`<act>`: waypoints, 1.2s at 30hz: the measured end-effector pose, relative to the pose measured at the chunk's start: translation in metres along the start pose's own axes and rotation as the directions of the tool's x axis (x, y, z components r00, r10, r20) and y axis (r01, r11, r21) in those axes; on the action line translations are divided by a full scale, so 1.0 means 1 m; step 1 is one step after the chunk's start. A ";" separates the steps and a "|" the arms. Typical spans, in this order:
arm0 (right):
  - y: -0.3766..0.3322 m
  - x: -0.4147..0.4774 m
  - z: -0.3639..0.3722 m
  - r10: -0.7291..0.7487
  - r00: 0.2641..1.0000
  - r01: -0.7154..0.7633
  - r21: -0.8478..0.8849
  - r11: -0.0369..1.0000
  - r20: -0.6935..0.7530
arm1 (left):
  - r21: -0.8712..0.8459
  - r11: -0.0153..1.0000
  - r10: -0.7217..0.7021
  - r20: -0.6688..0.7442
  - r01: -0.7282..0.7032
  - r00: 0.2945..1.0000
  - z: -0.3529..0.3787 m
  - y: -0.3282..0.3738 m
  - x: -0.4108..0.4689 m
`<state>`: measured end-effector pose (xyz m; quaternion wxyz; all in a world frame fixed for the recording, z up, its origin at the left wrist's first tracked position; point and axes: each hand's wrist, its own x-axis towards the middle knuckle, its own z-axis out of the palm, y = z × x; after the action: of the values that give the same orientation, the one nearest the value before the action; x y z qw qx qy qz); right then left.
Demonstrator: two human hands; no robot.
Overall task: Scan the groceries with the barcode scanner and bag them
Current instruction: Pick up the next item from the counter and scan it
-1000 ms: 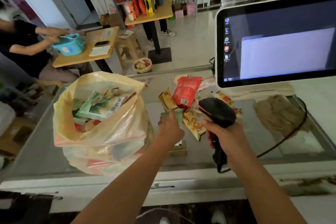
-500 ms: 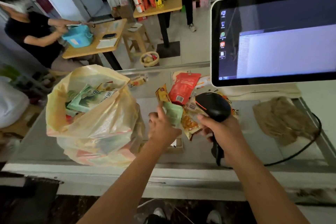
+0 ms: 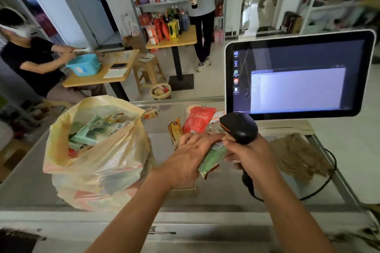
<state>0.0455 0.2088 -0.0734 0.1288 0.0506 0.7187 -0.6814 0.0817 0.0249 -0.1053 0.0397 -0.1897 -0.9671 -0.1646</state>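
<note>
My left hand [image 3: 186, 159] holds a small green snack packet [image 3: 213, 157] just above the counter, tilted, its barcode end up toward the scanner. My right hand [image 3: 254, 156] grips the handle of the black barcode scanner [image 3: 239, 127], whose head sits right above the packet. To the left stands a yellowish plastic bag [image 3: 96, 160], open at the top and filled with several packets. Behind my hands lie a red pouch [image 3: 197, 120] and a yellow packet [image 3: 174, 132] on the glass counter [image 3: 160, 127].
A touchscreen monitor [image 3: 298, 76] stands at the right rear of the counter, with a brown cloth [image 3: 298, 156] beside the scanner's black cable [image 3: 320, 187]. Beyond the counter are wooden tables, a stool, shelves of goods and two people.
My left hand has brought the green packet to the right, under the scanner head, and turned it. The right hand has kept its grip on the scanner. The camera has tilted up.
</note>
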 end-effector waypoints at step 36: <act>-0.056 -0.055 0.011 -0.284 0.958 0.281 -0.061 0.958 -0.031 | -0.945 0.328 -0.545 -0.202 -0.015 0.814 -0.160 -0.016 0.098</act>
<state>0.0859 0.1995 -0.0062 0.0172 -0.0426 0.7397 -0.6714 -0.0127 -0.0081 0.0545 0.1418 0.0383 -0.6804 -0.7180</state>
